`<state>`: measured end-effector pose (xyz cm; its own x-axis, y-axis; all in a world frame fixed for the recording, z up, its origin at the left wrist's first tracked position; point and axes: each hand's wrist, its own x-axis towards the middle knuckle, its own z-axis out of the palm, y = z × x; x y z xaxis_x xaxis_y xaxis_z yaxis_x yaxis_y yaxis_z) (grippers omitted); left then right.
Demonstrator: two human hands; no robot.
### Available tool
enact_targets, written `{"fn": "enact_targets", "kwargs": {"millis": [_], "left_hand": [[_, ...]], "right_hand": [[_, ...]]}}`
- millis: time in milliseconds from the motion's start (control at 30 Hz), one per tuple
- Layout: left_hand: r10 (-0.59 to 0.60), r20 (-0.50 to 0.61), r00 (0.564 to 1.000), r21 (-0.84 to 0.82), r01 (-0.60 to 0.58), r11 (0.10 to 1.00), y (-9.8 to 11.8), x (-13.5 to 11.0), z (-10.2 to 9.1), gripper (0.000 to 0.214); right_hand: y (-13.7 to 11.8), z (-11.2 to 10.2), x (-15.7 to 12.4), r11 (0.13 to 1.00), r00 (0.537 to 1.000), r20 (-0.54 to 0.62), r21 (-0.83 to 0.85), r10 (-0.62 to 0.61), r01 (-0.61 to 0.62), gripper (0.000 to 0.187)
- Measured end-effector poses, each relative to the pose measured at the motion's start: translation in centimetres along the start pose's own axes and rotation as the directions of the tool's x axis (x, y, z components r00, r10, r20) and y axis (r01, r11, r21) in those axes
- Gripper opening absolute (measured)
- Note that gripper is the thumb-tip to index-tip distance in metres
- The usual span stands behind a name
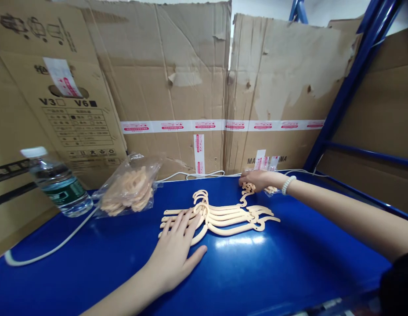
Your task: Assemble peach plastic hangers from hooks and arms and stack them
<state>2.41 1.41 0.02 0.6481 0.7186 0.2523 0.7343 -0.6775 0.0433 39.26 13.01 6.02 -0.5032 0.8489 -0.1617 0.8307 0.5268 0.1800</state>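
Several beige plastic folding hangers (230, 217) lie overlapped on the blue tabletop, their hooks bunched near the middle. My left hand (177, 250) rests flat over the left ends of these hangers, fingers stretched and thumb apart. Farther back on the right, my right hand (256, 179) is closed, with small curved beige plastic pieces (248, 188) under its curled fingers. One wavy piece trails down toward the hangers. Beside that wrist, more beige pieces (271, 190) show partly, with clear plastic around them; my hand and forearm hide the rest.
A clear plastic bag of beige parts (129, 188) lies at the back left. Next to it a water bottle (60, 184) leans. A white cable (52, 250) loops along the left and back. Cardboard sheets (171, 87) wall the rear; a blue metal post (345, 83) stands right.
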Motion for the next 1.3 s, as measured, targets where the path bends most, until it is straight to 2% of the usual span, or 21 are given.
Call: {"fn": "enact_targets", "kwargs": {"millis": [67, 233, 300, 400, 467, 567, 700, 767, 833, 900, 1033, 1133, 1233, 1300], "left_hand": [[-0.003, 0.034, 0.999, -0.019, 0.004, 1.000, 0.0, 0.1, -0.2, 0.060], [-0.002, 0.041, 0.999, -0.028, 0.003, 1.000, 0.1, 0.0, -0.5, 0.059], [-0.019, 0.075, 0.997, -0.031, 0.021, 0.999, 0.2, -0.1, -0.6, 0.060], [-0.039, 0.110, 0.993, -0.028, 0.042, 0.999, 0.5, -0.1, -0.8, 0.061], [-0.057, 0.104, 0.993, -0.011, 0.059, 0.998, 0.6, 0.0, -0.9, 0.061], [-0.101, 0.092, 0.991, 0.033, 0.099, 0.995, 0.4, 0.2, -0.9, 0.065], [-0.166, 0.129, 0.978, 0.066, 0.159, 0.985, -0.5, 0.4, -0.7, 0.075], [-0.192, 0.162, 0.968, 0.053, 0.186, 0.981, -0.9, 0.8, -0.6, 0.078], [-0.190, 0.183, 0.964, 0.025, 0.189, 0.982, -1.1, 1.5, -0.5, 0.079], [-0.177, 0.187, 0.966, 0.003, 0.180, 0.984, -1.1, 2.7, -0.4, 0.080], [-0.179, 0.171, 0.969, -0.006, 0.183, 0.983, -1.4, 5.5, 0.1, 0.081], [-0.191, 0.138, 0.972, -0.009, 0.194, 0.981, -1.9, 7.1, 0.7, 0.080], [-0.205, 0.097, 0.974, -0.006, 0.207, 0.978, -1.7, 7.5, 0.5, 0.077], [-0.213, 0.050, 0.976, 0.001, 0.213, 0.977, -0.6, 6.8, -0.5, 0.072]], "right_hand": [[0.0, -0.5, 1.2, 1.000, 0.999, 0.031, 0.021, 0.009, -0.010, 0.053], [-0.5, -1.5, 4.1, 0.995, 0.996, 0.061, 0.079, 0.059, -0.064, 0.035], [-0.9, -1.8, 4.9, 0.992, 0.997, 0.046, 0.106, 0.069, -0.074, 0.028], [-2.2, -2.5, 5.1, 0.985, 0.995, -0.018, 0.148, 0.096, -0.093, 0.030], [-4.2, -2.9, 4.1, 0.978, 0.987, -0.092, 0.175, 0.135, -0.117, 0.033], [-8.9, -2.6, 1.1, 0.970, 0.960, -0.222, 0.210, 0.173, -0.126, 0.045], [-15.5, 0.6, -3.5, 0.968, 0.961, -0.256, 0.248, 0.104, -0.039, 0.089], [-17.0, 2.6, -4.8, 0.959, 0.964, -0.256, 0.285, 0.076, 0.000, 0.095], [-17.0, 4.2, -5.0, 0.951, 0.952, -0.291, 0.310, 0.092, 0.003, 0.088], [-15.8, 5.1, -4.5, 0.948, 0.938, -0.330, 0.318, 0.107, 0.004, 0.081], [-12.5, 5.5, -2.4, 0.958, 0.925, -0.365, 0.288, 0.107, 0.003, 0.078], [-10.9, 5.6, -1.1, 0.963, 0.915, -0.389, 0.271, 0.111, -0.001, 0.077], [-10.4, 5.9, -0.3, 0.963, 0.903, -0.414, 0.269, 0.115, 0.001, 0.075], [-10.6, 6.0, -0.2, 0.963, 0.890, -0.439, 0.269, 0.123, 0.000, 0.074]]}}
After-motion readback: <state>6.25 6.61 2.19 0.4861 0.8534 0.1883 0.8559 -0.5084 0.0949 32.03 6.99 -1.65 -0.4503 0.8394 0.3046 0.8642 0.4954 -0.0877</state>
